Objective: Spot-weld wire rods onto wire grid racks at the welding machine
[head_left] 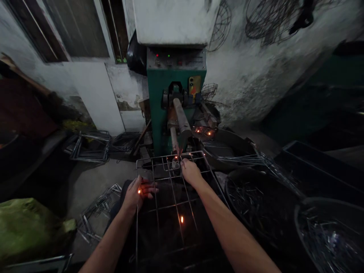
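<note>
Welding judged in hand | wire grid [174, 197] held at welder electrode [174, 146] | left hand [136, 193] clasped on grid's left rail, right hand [190, 172] pinched on far wires | next joint: grid to be shifted, kept flat

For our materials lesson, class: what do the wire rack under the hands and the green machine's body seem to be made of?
The wire rack looks like thin bare metal rod, probably steel: it glints grey, and orange sparks show at a joint. The machine body is likely sheet metal painted green, judging by its flat, matt panels.
</note>
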`<state>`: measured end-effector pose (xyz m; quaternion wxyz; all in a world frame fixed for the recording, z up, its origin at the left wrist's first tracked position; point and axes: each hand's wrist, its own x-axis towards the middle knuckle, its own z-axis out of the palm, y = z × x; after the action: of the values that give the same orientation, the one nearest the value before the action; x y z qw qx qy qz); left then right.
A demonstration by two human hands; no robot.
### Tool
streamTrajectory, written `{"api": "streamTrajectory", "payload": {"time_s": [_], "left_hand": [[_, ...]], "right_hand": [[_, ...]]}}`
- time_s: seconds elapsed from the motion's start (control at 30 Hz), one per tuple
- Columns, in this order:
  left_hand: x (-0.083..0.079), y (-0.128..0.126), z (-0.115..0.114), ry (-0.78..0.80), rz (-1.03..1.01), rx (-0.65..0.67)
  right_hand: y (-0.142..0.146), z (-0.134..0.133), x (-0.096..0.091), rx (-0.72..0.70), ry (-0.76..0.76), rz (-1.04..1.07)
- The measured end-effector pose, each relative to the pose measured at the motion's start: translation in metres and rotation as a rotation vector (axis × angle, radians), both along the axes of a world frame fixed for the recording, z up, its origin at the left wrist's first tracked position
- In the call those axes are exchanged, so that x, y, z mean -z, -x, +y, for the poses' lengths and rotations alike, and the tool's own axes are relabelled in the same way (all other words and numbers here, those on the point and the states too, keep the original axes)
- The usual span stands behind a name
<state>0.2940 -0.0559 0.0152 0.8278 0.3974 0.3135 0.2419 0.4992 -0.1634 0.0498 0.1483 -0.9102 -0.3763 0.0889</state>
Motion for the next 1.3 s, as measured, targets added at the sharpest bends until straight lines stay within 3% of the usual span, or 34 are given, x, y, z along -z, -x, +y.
{"api": "streamTrajectory", "payload": {"time_s": [0.27,0.5,0.8,1.3], "left_hand": [[0.007,-0.011,-0.013,0.0,-0.049,-0.004],[0.002,-0.04,-0.019,-0.04,-0.033,0.105],[0.008,-0.061,-0.015,-0.041,-0.048,0.155],[0.013,-0.063,-0.015,-0.029,-0.062,0.149]], "right_hand": [[-0.009,-0.02,0.009,0.011,0.011,-0.033],[-0.029,-0.047,0.016,0.094,-0.031,-0.086],[-0.044,-0.05,0.016,0.143,-0.028,-0.077],[-0.041,-0.051,0.016,0.163,0.002,-0.085]]}}
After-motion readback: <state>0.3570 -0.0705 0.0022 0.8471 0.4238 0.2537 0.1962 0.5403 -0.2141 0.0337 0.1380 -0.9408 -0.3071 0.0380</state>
